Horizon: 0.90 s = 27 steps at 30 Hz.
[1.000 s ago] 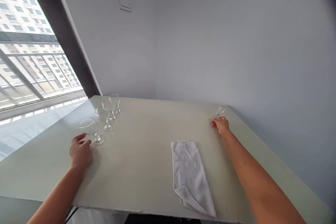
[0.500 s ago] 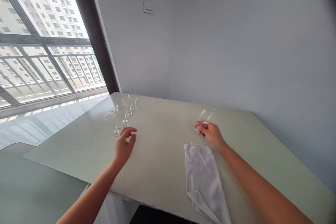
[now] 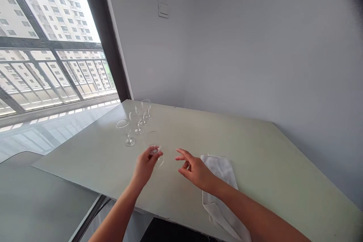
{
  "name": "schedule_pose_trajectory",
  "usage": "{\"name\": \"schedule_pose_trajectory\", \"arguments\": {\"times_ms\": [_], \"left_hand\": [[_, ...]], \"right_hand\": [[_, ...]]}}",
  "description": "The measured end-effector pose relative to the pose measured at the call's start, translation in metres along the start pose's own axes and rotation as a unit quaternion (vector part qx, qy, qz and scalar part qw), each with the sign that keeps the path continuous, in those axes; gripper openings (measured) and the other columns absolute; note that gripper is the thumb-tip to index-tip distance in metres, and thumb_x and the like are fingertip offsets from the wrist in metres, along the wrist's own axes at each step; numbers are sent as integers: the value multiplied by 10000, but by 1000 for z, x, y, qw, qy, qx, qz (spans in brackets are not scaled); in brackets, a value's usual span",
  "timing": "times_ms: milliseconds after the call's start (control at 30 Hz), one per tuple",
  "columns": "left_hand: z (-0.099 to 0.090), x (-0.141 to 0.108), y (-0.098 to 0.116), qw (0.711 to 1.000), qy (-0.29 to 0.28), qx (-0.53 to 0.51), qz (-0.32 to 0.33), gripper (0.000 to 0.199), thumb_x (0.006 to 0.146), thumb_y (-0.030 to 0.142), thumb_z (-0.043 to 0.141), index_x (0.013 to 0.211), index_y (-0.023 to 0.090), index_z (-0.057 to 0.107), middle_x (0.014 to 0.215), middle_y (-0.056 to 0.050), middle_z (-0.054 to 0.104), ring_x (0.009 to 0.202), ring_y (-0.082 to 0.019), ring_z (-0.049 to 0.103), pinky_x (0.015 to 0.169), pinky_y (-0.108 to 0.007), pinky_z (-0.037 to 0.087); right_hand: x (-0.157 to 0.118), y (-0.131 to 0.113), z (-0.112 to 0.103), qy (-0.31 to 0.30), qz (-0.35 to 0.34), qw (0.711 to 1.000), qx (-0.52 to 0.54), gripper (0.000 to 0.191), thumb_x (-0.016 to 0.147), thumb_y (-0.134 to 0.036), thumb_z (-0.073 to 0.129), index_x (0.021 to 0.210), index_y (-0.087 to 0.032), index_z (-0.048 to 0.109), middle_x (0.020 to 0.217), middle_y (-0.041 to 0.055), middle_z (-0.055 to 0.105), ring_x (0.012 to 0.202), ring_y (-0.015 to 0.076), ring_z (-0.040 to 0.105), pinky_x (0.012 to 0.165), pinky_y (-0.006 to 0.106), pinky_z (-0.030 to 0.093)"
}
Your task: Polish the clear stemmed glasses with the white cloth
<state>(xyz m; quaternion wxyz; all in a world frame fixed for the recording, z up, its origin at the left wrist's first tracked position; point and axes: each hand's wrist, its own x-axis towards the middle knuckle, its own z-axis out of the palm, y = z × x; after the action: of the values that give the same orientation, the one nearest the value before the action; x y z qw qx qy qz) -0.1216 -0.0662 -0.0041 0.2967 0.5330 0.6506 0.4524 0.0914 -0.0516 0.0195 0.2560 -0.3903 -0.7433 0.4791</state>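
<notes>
My left hand (image 3: 146,164) is closed on a clear stemmed glass (image 3: 154,150), held above the table (image 3: 170,196); its rim looks faint and blurred. To its right, my right hand (image 3: 195,170) holds nothing, its fingers apart and pointing toward that glass. Under my right forearm lies a white cloth (image 3: 219,168), partly hidden by the arm. Several clear stemmed glasses stand upright in a slanting row at the table's back left, the nearest glass (image 3: 129,141) just beyond my left hand.
Behind the table rises a grey wall (image 3: 241,45) with a light switch (image 3: 163,8). A large window (image 3: 51,41) with railings is at the left. A grey surface (image 3: 42,196) lies lower, at the front left.
The glass that was in my right hand at the right is now in my left hand. My right hand has moved left and opened; my left hand has moved right and closed.
</notes>
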Motion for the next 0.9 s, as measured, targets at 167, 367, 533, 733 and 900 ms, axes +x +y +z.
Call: {"name": "schedule_pose_trajectory", "arguments": {"times_ms": [167, 367, 533, 733, 900], "left_hand": [[-64, 17, -46, 987, 112, 89, -75, 435, 705, 560, 486, 916, 192, 582, 779, -33, 687, 718, -184, 595, 615, -267, 407], [-97, 22, -70, 974, 151, 129, -111, 426, 691, 529, 499, 934, 193, 598, 819, -57, 693, 792, -224, 609, 652, -307, 416], [-100, 27, -70, 965, 170, 155, -129, 424, 704, 521, 491, 953, 204, 620, 861, -65, 687, 811, -234, 602, 649, -317, 413], [-99, 30, -73, 963, 175, 150, -140, 496, 702, 548, 496, 1047, 206, 594, 840, -62, 668, 762, -216, 586, 635, -305, 401], [-97, 16, -75, 937, 282, 186, -90, 466, 675, 421, 558, 1083, 194, 564, 783, -38, 567, 846, -232, 549, 726, -350, 417]], "right_hand": [[-21, 25, -32, 63, 55, 996, 7, 364, 799, -303, 459, 1154, -239, 504, 972, 35, 629, 682, 117, 586, 702, 309, 492], [-49, 59, -67, 161, 105, 980, -57, 365, 745, -299, 472, 1093, -223, 552, 940, 47, 646, 739, 166, 613, 700, 323, 504], [-75, 76, -71, 177, 105, 963, -176, 368, 816, -375, 424, 1155, -274, 528, 1090, 52, 609, 854, 196, 607, 709, 355, 519], [-92, 82, -42, 128, 34, 926, -353, 471, 849, -449, 402, 1285, -274, 440, 1375, 55, 389, 1262, 262, 349, 1009, 476, 336], [-95, 90, -15, 44, 11, 909, -413, 603, 836, -507, 420, 1379, -300, 260, 1471, 68, 141, 1335, 327, 109, 1044, 558, 200]]}}
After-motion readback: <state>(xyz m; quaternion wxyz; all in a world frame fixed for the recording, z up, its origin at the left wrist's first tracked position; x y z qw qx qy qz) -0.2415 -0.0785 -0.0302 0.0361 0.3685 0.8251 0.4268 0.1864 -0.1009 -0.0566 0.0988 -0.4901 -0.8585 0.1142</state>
